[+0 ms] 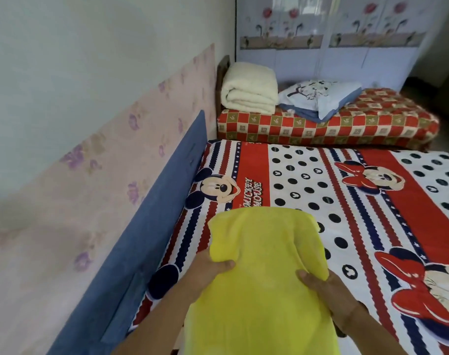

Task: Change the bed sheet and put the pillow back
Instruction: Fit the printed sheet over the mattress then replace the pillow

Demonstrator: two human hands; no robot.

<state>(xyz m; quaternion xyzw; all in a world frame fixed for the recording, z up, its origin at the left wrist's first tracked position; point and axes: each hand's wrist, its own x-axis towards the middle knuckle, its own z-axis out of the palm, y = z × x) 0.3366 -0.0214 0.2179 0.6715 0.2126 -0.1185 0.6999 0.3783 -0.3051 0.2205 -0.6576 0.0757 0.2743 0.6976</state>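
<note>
A yellow pillow [264, 272] is held over the near part of the bed. My left hand [208, 270] grips its left edge, thumb on top. My right hand [323, 290] grips its right edge the same way. Under it lies a red, white and blue cartoon-mouse bed sheet [346, 201], spread flat over the mattress. My fingers below the pillow are hidden.
A blue padded headboard [151, 226] runs along the left wall. Beyond the bed stands a second bed with a red checked cover [346, 126], bearing a folded cream quilt [249, 88] and a pale blue floral pillow [318, 98]. A flowered wardrobe [333, 34] stands behind.
</note>
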